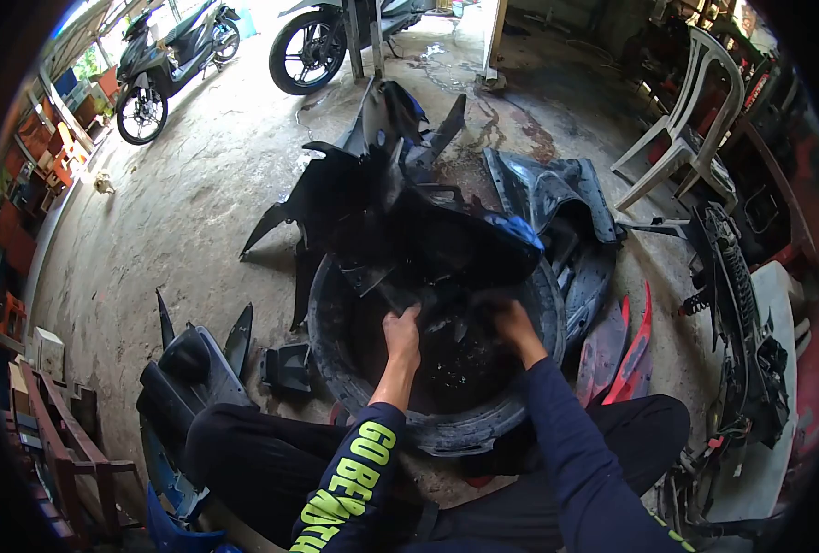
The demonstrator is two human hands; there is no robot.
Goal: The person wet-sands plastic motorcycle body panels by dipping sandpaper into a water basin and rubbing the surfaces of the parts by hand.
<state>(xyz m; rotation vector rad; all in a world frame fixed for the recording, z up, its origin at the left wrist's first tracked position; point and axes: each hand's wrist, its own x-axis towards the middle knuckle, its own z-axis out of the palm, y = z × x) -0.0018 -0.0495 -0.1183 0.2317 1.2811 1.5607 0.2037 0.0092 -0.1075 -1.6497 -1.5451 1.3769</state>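
A large black motorcycle fairing panel [455,244] is tilted over a round black tub [474,436] with dark water and some foam in it. My left hand [402,334] is closed on the panel's lower edge, thumb up. My right hand [517,332] is over the right part of the tub, just below the panel. Motion smears its fingers, so what they hold, if anything, is unclear. A bright blue patch [520,230] shows at the panel's right end, and I cannot make out whether it is cloth or plastic.
Black body panels [188,369] lie left of the tub. Grey panels [552,189] and red-edged pieces [630,346] lie to the right. A motorcycle frame part [736,332] stands further right, below a plastic chair [690,120]. Motorcycles [174,64] are parked behind.
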